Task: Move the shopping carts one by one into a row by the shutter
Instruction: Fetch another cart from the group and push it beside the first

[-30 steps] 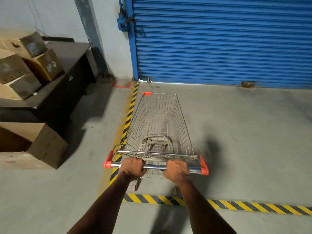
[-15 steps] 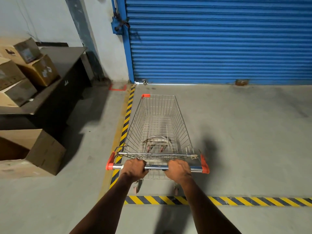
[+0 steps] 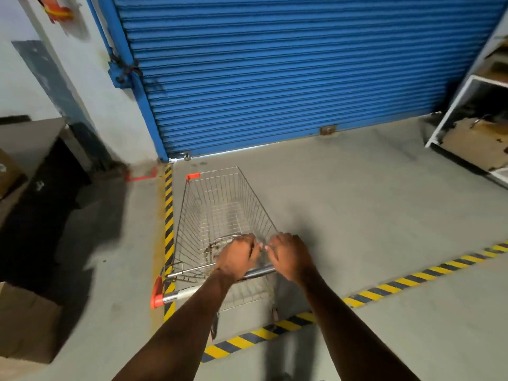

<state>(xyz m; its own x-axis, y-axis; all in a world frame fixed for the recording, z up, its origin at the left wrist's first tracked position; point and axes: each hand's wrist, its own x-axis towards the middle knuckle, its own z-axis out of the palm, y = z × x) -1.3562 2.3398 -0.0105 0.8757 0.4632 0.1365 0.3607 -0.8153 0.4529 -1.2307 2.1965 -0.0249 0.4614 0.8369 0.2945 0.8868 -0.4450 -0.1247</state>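
**Wire cart parked at the shutter's left corner**

Where the striped floor tape [image 3: 168, 215] runs toward the wall, a cardboard box [image 3: 26, 323] sits at the far left on the floor, with a dark surface [image 3: 30, 138] behind it. Just right of the tape stands the shopping cart [image 3: 220, 210]: a bare silver wire basket, narrowing toward its front, with an orange plastic corner cap at the nose and an orange end cap on the left end of its chrome handle bar. Its nose points at the blue shutter [image 3: 275, 72] and stops near the shutter's lower left corner, not touching it. The left hand [image 3: 237, 258] and the right hand [image 3: 290, 257] float close together above the handle, fingers loosely curled and holding nothing; both look lifted off the bar. A second striped line [image 3: 384, 288] crosses the floor behind the cart. At the far right stands a white shelf unit [image 3: 450, 111].
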